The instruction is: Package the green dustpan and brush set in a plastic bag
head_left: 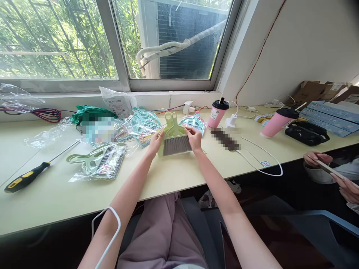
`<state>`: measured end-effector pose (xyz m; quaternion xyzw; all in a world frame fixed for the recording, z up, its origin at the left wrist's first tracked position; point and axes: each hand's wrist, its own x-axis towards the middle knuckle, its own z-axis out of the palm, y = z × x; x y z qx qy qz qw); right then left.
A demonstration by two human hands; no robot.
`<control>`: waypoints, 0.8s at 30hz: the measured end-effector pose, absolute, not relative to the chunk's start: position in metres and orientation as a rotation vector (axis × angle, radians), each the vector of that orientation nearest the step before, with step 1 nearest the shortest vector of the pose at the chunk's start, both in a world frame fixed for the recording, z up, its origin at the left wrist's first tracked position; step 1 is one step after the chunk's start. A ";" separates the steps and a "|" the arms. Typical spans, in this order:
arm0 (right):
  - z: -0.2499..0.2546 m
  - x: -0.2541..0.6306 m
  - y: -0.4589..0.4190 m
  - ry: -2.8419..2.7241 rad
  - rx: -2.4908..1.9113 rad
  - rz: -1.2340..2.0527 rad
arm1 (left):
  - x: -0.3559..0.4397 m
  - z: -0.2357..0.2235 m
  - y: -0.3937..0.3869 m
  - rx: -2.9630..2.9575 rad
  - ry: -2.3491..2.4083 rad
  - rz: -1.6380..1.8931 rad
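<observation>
A light green mini brush and dustpan set (173, 130) with grey bristles lies on the pale desk (174, 175) in front of me. My left hand (156, 141) grips its left edge, fingers curled round the side. My right hand (193, 137) pinches its right edge near the top of the bristles. Both hands are closed on the set.
A packaged green set (98, 161) lies to the left, teal packaged sets (144, 121) behind. A screwdriver (28, 175) lies far left. Two pink cups (217, 113) (277, 121), a white cable (260, 160), black case (305, 133) and boxes (333, 116) sit right. Another person's hands (316, 158) hold a phone.
</observation>
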<state>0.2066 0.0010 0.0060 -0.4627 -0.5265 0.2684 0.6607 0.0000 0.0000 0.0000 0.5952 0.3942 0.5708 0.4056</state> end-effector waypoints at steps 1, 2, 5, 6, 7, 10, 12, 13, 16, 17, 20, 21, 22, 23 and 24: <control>0.004 0.200 -0.002 -1.243 -1.094 0.512 | 0.004 0.000 -0.003 1.517 0.985 1.415; 0.003 0.195 -0.005 -1.295 -1.145 0.406 | 0.006 0.000 -0.005 1.526 0.978 1.398; 0.002 0.190 -0.010 -1.411 -1.289 0.113 | 0.007 0.001 -0.008 1.526 0.956 1.390; 0.002 0.192 -0.009 -1.428 -1.315 0.056 | 0.007 0.002 -0.008 1.526 0.950 1.400; 0.002 0.193 -0.008 -1.439 -1.319 0.036 | 0.007 0.002 -0.008 1.531 0.948 1.410; 0.003 0.200 -0.002 -1.501 -1.219 0.245 | 0.008 0.005 -0.009 1.566 0.972 1.464; 0.002 0.203 0.002 -1.537 -1.119 0.504 | 0.009 0.007 -0.011 1.584 1.002 1.502; 0.001 0.205 0.003 -1.537 -1.081 0.613 | 0.009 0.008 -0.012 1.588 1.019 1.510; 0.000 0.207 0.004 -1.479 -1.045 0.751 | 0.008 0.011 -0.013 1.588 1.067 1.433; 0.000 0.207 0.003 -1.454 -1.048 0.754 | 0.007 0.011 -0.013 1.583 1.075 1.389; -0.001 0.204 0.002 -1.415 -1.057 0.756 | 0.004 0.012 -0.010 1.542 1.073 1.312; -0.001 0.203 0.002 -1.413 -1.056 0.759 | 0.002 0.012 -0.009 1.527 1.078 1.316; -0.002 0.201 0.001 -1.411 -1.053 0.757 | 0.001 0.011 -0.008 1.519 1.094 1.327; -0.002 0.200 0.001 -1.409 -1.051 0.753 | 0.000 0.010 -0.007 1.519 1.122 1.344; -0.003 0.198 0.001 -1.402 -1.050 0.747 | 0.000 0.009 -0.006 1.529 1.154 1.363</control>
